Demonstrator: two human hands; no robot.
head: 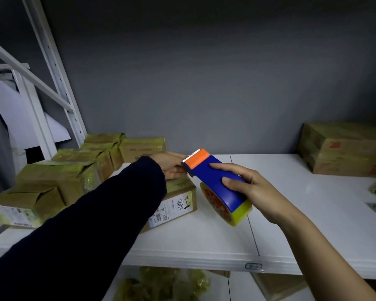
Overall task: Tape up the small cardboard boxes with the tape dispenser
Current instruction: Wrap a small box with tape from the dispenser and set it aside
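A white shelf (pixel 302 224) is carrying several small boxes (pixel 59 179) at left, seemingly taped in yellow. The right hand (pixel 258 192) is gripping the tape dispenser (pixel 206 177) just above 1 labelled box (pixel 178 205), likely the one being taped. The left hand (pixel 169 166) is reaching the cutter (pixel 197 158), its grip impossible to tell.

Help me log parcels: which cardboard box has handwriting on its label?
The box just below the left hand, beside the tape dispenser; the other boxes show no handwriting.
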